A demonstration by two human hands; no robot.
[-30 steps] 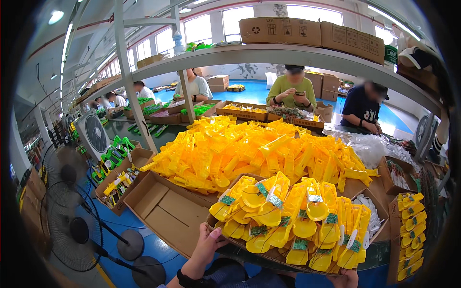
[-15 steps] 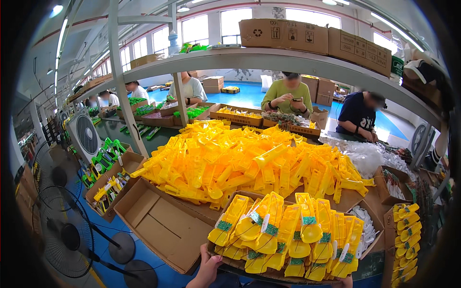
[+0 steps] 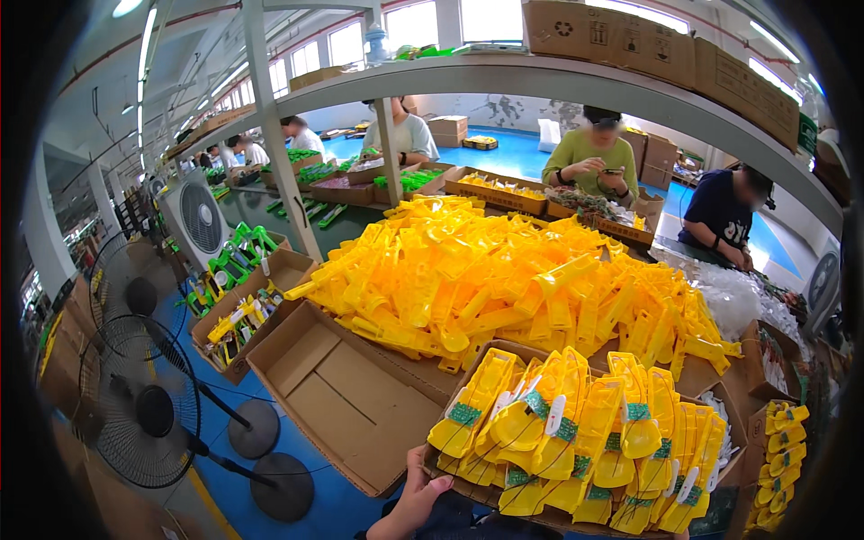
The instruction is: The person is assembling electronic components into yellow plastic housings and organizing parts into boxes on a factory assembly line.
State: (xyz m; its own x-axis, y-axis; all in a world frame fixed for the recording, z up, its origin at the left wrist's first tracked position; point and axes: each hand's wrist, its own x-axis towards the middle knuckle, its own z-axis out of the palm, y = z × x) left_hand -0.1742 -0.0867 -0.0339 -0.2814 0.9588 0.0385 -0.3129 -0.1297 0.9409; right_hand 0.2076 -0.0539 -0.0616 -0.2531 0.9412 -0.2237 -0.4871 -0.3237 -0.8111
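Observation:
A shallow cardboard carton (image 3: 441,468) tilts toward me at the table's near edge. Rows of yellow plastic housings (image 3: 526,423) fill it, with small green circuit boards (image 3: 465,414), thin dark wires and white parts on them. My left hand (image 3: 416,499) is closed round the carton's near left corner, thumb along its edge. Of my right hand (image 3: 679,535) only a sliver shows at the lower edge, below the carton's right side; its fingers are hidden. Beyond the carton rises a large heap of loose yellow housings (image 3: 450,270).
Left of the carton lies a bare-bottomed cardboard box (image 3: 333,405). Past it, a box of green and yellow parts (image 3: 236,337) stands near floor fans (image 3: 153,409). White parts (image 3: 715,409) and more yellow pieces (image 3: 778,463) are rightward. A shelf (image 3: 450,74) crosses overhead; people work opposite.
The view has swung left, so the scene sits further right in the picture. My left hand keeps its hold on the carton; less of my right hand shows.

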